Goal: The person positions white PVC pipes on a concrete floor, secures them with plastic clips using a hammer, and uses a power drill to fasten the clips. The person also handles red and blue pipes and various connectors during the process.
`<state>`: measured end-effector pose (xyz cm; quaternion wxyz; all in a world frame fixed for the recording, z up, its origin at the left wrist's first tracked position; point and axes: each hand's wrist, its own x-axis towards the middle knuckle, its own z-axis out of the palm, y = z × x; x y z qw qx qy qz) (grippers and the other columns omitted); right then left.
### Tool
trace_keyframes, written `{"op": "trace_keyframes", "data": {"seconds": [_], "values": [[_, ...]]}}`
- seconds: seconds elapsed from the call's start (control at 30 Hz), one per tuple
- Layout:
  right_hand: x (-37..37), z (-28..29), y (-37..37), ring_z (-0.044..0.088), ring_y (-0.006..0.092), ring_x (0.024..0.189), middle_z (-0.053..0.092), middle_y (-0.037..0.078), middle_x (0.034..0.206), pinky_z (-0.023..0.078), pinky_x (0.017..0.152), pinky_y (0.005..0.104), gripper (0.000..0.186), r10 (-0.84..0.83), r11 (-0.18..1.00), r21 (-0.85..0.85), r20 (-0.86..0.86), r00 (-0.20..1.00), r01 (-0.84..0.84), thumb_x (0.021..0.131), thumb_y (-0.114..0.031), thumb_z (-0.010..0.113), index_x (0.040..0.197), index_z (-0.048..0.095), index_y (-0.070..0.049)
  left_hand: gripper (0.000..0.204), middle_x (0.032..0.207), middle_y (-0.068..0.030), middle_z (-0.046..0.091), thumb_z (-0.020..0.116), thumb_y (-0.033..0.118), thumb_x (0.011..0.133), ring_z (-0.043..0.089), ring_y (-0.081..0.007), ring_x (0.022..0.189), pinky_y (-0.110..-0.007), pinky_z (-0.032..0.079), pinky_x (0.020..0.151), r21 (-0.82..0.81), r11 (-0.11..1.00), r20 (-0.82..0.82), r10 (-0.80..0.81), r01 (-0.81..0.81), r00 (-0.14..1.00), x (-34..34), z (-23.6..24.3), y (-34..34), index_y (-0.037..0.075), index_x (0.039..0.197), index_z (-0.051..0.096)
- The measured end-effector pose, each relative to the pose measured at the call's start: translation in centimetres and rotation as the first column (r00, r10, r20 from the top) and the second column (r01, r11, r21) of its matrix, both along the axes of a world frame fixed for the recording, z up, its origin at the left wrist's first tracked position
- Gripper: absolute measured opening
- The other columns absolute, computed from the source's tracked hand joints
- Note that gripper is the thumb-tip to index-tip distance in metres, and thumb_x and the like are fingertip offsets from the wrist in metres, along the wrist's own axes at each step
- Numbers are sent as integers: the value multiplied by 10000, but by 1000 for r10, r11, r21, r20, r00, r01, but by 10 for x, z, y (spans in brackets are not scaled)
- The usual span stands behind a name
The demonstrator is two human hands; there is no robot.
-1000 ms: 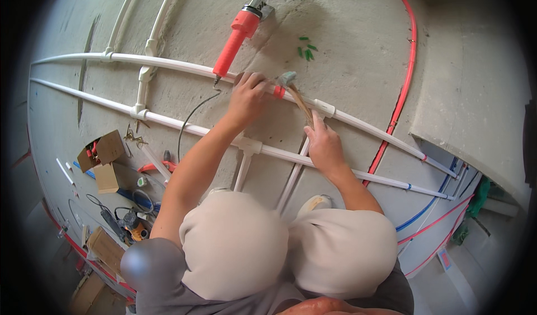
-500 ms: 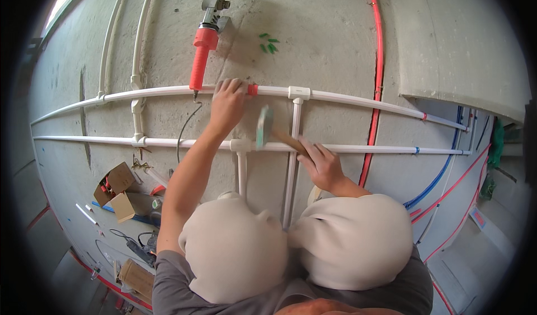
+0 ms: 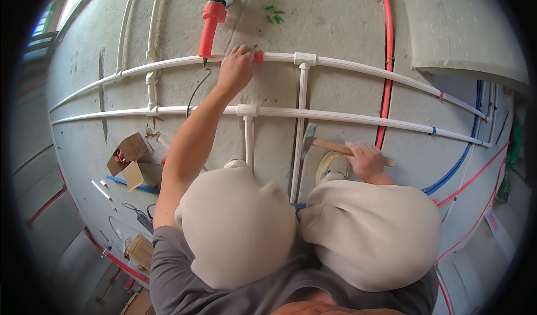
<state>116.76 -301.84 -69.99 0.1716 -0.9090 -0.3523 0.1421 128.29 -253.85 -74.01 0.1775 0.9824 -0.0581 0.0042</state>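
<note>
My left hand (image 3: 237, 64) is at the upper white pipe (image 3: 380, 69), just left of a red pipe clip (image 3: 258, 57). Its fingers are bent and closed; what they pinch, if anything, is hidden. My right hand (image 3: 366, 161) is wrapped round the wooden handle of a hammer (image 3: 330, 145), over my right shoe (image 3: 329, 167). The hammer's worn green-grey head points left, near a vertical white pipe and short of the lower white pipe (image 3: 347, 115). A power tool with a red grip (image 3: 210, 30) lies on the concrete, its grip end close to the upper pipe.
Several green plugs (image 3: 274, 15) lie on the floor beyond the pipes. A red conduit (image 3: 389, 41) runs in a groove at right. Open cardboard boxes (image 3: 134, 169) stand at left, near loose white pipe pieces (image 3: 100, 189). A curved concrete edge (image 3: 470, 72) is at far right.
The hammer has come back toward me, from over the lower pipe to beside my right shoe. My left hand stays by the red clip. The whole view has shifted.
</note>
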Motion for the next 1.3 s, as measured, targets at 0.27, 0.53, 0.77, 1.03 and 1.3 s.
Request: {"op": "trace_keyframes", "data": {"seconds": [0.27,0.53,0.77,1.03,1.3], "values": [[6,1,-69,660,353,919,656,101,987,549,794,448,424,-146,989,2,58,988,146,847,-155,797,1235,644,-76,348,1280,-178,677,772,115,893,622,-396,1175,-462,500,1017,-140,960,24,249,-244,968,-141,26,-13,7,1217,705],[2,-20,-71,610,402,1048,615,159,1113,509,898,488,326,-175,984,-40,28,984,176,866,-81,743,1163,610,-51,251,1166,-173,714,793,52,858,671,-377,1083,-444,530,951,-112,843,-26,526,-526,850,-260,53,23,-11,1096,743],[-4,-27,-61,567,428,1139,563,179,1209,480,935,473,300,-396,917,-24,-194,898,399,875,-1,692,1144,562,-21,214,1166,-172,705,774,79,878,668,-374,1070,-433,533,936,-121,779,-62,612,-615,788,-300,66,65,-20,1065,746],[-26,4,-61,607,463,1054,630,216,1110,493,870,500,224,-444,894,-35,-198,874,447,922,-104,695,1105,592,-27,207,1142,-180,710,755,99,894,667,-375,1055,-449,520,946,-117,794,-33,597,-596,802,-313,58,89,-17,1066,755],[-6,12,-35,615,467,1033,641,224,1080,495,856,509,212,-465,877,-315,-363,807,363,930,-131,694,1091,602,-28,121,879,-152,677,756,104,853,638,-370,935,-493,496,859,-77,713,-31,697,-697,716,-340,70,111,-6,815,723]]}}
